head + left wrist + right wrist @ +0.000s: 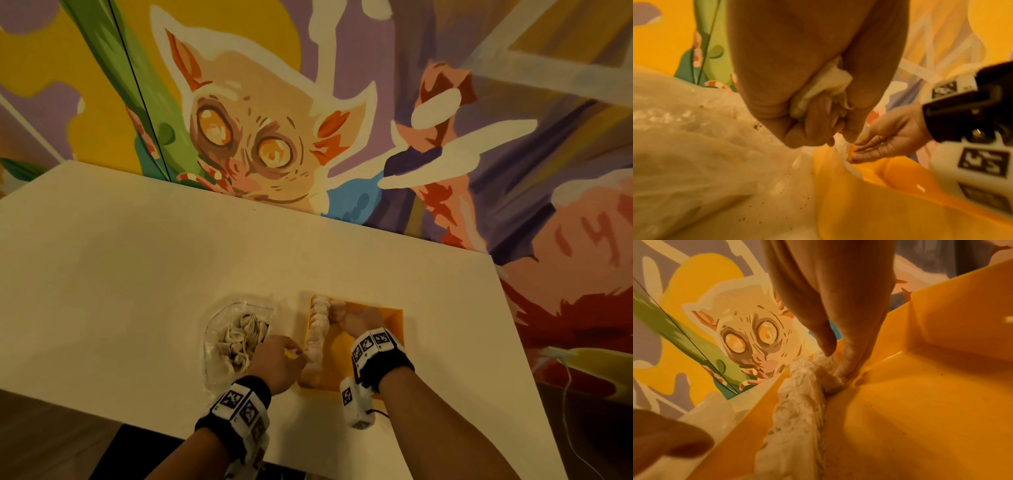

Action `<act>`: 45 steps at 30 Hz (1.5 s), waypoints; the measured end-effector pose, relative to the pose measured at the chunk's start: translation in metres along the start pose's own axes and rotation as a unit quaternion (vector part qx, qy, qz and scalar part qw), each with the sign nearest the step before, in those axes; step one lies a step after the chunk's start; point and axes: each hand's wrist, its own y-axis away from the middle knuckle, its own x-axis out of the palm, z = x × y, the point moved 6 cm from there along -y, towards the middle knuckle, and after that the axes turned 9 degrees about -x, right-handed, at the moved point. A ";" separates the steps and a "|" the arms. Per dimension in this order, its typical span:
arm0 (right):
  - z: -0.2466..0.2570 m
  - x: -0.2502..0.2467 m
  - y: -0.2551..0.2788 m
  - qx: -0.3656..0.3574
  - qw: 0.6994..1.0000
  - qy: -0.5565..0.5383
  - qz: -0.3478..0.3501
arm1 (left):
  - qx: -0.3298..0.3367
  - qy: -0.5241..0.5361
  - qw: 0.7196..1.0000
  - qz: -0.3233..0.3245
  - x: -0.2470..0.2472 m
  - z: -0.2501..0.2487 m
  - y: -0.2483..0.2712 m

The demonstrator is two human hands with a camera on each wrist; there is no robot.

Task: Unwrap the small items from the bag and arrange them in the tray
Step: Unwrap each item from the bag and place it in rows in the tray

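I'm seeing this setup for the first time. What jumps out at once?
A wide-eyed painted creature fills the wall behind the white table. Near the table's front edge sits a yellow tray with a row of pale items along its left wall, the right hand inside it.

Location type: decorated indoor room, exact use not determinable. Evidence: a large painted mural (260,137) of a wide-eyed cartoon animal covers the wall in yellow, purple and green. A plain white worktop (137,274) stands against that wall. A white cable (572,404) runs at the right.
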 end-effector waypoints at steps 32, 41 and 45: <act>0.065 0.017 0.151 -0.235 0.929 -0.277 0.076 | 0.100 0.207 0.966 0.120 -0.061 -0.010 0.087; 0.058 0.023 0.152 -0.151 0.903 -0.389 0.107 | 0.080 0.315 0.943 0.075 -0.072 -0.010 0.085; 0.060 0.025 0.152 -0.152 0.916 -0.360 0.091 | 0.135 0.229 0.964 0.002 -0.087 -0.019 0.085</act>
